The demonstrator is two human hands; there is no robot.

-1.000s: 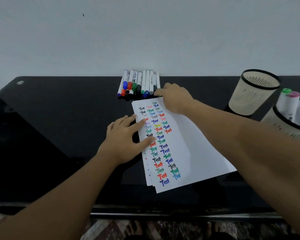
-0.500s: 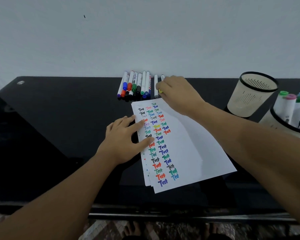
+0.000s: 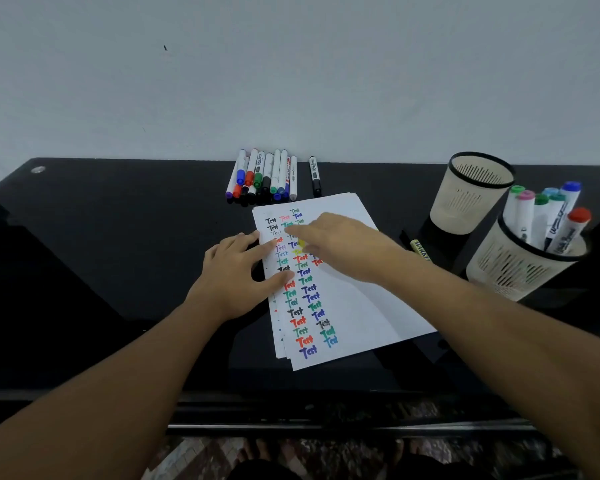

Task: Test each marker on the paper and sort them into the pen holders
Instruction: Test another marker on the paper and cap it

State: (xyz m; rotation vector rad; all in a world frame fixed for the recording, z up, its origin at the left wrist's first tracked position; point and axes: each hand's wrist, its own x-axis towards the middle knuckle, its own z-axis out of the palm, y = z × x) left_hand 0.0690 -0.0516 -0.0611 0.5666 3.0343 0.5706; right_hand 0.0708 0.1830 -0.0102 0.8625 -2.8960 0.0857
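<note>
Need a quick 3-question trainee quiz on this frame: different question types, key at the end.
1. True or false: the far pen holder has markers standing in it, like the near pen holder.
2. Where does the left hand rest? A) flat on the left edge of the paper; B) inside a holder; C) on the marker row.
3. Fill in: the lone black-capped marker lies apart from the row, on its ___ side as the picture shows it.

Key: 1 false, the far one looks empty; 2 A; 3 right.
</note>
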